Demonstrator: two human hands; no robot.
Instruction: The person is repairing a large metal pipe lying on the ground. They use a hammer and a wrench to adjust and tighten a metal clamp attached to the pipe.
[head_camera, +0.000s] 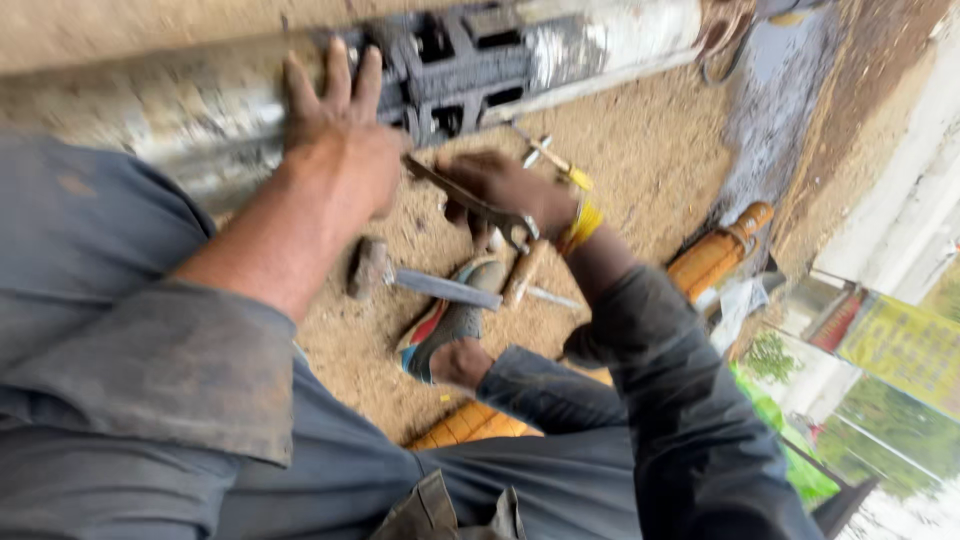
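Here the left hand (340, 140) lies flat, fingers spread, steadying the metal cylinder (200, 110), while the right hand (505, 190) is clamped around pliers (475, 205) above tools on the sandy ground (640, 150).

You're working over bare sandy ground (640, 150) — a long metal pipe (600, 40) lies across the top of the frame. At centre, a hammer (420, 283) and a wooden-handled tool (525, 275) rest on the sand — an orange cylinder (715, 255) lies at centre right.
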